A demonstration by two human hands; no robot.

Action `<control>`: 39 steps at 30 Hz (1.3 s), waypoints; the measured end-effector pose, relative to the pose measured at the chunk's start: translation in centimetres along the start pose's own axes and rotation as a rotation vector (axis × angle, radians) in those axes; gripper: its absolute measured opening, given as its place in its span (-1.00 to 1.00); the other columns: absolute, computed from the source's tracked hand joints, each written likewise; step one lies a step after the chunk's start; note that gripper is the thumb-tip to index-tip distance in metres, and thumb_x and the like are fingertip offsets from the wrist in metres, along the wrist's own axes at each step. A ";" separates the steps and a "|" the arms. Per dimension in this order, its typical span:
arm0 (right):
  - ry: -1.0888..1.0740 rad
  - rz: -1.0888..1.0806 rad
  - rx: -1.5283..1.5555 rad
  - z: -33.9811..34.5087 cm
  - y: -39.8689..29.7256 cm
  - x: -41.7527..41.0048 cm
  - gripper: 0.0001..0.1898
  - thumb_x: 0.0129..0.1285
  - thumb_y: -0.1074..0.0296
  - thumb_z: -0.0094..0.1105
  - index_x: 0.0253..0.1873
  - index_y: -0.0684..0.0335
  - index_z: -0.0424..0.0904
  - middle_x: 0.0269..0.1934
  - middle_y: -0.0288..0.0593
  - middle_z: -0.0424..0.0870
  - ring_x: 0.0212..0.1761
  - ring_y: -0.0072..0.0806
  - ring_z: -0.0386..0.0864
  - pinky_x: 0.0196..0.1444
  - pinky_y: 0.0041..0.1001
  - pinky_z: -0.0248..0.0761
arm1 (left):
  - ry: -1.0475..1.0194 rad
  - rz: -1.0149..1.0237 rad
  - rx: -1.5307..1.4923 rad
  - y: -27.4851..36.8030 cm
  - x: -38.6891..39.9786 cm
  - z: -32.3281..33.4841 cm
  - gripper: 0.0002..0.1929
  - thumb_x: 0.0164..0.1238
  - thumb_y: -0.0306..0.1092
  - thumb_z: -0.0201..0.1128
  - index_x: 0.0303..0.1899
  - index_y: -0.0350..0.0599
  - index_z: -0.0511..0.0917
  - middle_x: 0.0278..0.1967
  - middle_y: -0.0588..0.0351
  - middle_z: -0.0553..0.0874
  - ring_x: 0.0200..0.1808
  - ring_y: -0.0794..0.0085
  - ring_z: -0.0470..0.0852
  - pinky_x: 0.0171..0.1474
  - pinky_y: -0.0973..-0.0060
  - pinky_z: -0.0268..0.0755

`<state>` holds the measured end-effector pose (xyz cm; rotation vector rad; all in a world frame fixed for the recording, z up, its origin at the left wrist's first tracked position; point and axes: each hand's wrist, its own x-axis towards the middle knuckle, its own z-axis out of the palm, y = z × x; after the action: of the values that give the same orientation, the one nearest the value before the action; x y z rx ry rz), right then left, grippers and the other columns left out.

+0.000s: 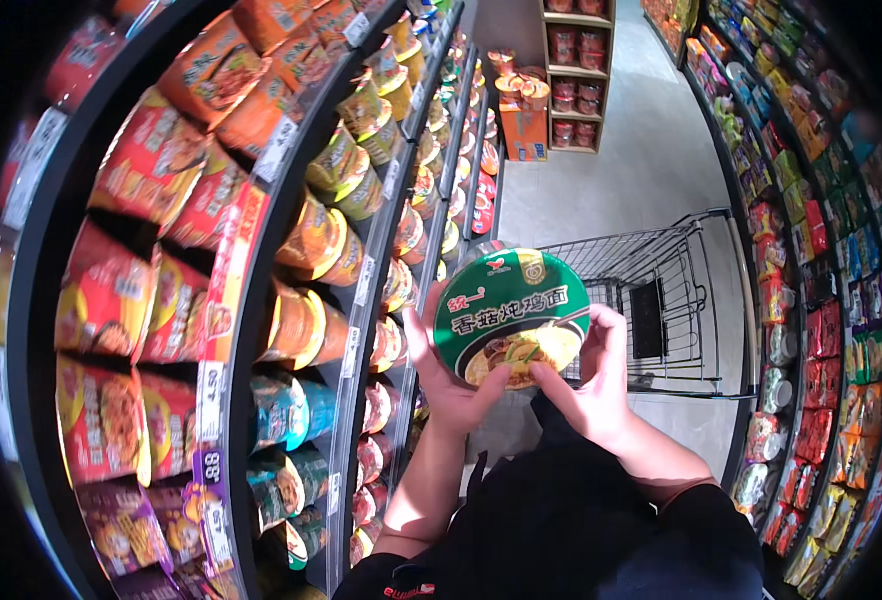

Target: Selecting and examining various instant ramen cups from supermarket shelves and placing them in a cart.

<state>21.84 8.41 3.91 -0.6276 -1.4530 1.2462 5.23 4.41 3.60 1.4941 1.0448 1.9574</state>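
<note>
Between my two hands is an instant noodle cup (512, 307), its round green lid tilted up towards me. The lid bears printed writing and a picture of noodles in a bowl. My left hand (456, 379) grips the cup's left side, with the thumb on the lower edge of the lid. On the right side, my right hand (594, 379) holds it, and that thumb presses the lid's lower rim too. The cup's side wall is mostly hidden behind the lid and my fingers.
A wire shopping cart (658, 300) stands beyond the cup on the grey floor (613, 180). Shelves of noodle cups (321, 247) rise close on my left. Packaged goods fill the right-hand shelves (816, 352). Farther along are an orange carton (523, 131) and a wooden rack (576, 71).
</note>
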 end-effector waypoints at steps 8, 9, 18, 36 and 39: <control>-0.027 0.035 0.169 1.1 -3.9 -2.8 -0.11 0.27 0.31 0.32 0.56 0.47 -0.05 0.48 0.11 0.21 0.51 -0.22 0.25 0.52 -0.24 0.12 | -0.102 -0.136 -0.138 5.0 -2.8 -0.2 0.06 0.12 -0.40 0.50 0.55 -0.38 -0.08 0.50 -0.18 0.14 0.55 0.09 0.15 0.52 0.15 0.15; -0.029 0.047 0.199 1.1 -4.0 -3.1 -0.11 0.28 0.32 0.31 0.56 0.46 -0.06 0.48 0.10 0.22 0.50 -0.24 0.26 0.52 -0.24 0.12 | -0.127 -0.093 -0.035 5.3 -3.1 -0.4 0.05 0.11 -0.37 0.50 0.54 -0.40 -0.04 0.49 -0.20 0.16 0.54 0.07 0.15 0.52 0.13 0.11; 0.015 -0.033 0.222 1.1 -4.7 -5.0 -0.14 0.29 0.38 0.30 0.55 0.46 -0.04 0.45 0.07 0.26 0.47 -0.27 0.30 0.51 -0.26 0.16 | -0.213 0.015 0.218 6.2 -4.7 -1.0 0.00 0.13 -0.17 0.51 0.49 -0.43 0.08 0.46 -0.32 0.20 0.53 -0.09 0.14 0.53 0.05 -0.03; 0.049 -0.085 0.186 1.3 -5.2 -4.4 -0.19 0.33 0.36 0.27 0.55 0.44 -0.01 0.36 0.04 0.37 0.39 -0.33 0.38 0.45 -0.30 0.23 | -0.229 -0.013 0.221 5.5 -4.2 -1.2 0.04 0.16 -0.10 0.49 0.52 -0.41 0.02 0.49 -0.33 0.15 0.52 -0.09 0.13 0.53 0.05 -0.04; 0.041 -0.087 0.192 1.3 -5.1 -4.3 -0.18 0.34 0.34 0.28 0.55 0.44 -0.01 0.35 0.04 0.38 0.38 -0.33 0.39 0.45 -0.30 0.23 | -0.238 -0.031 0.216 5.4 -4.1 -1.2 0.04 0.16 -0.10 0.50 0.52 -0.40 0.03 0.50 -0.31 0.12 0.53 -0.06 0.11 0.54 0.07 -0.04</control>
<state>23.13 2.60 7.16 -0.4536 -1.2943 1.2794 5.78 -2.27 5.25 1.7639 1.1929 1.6380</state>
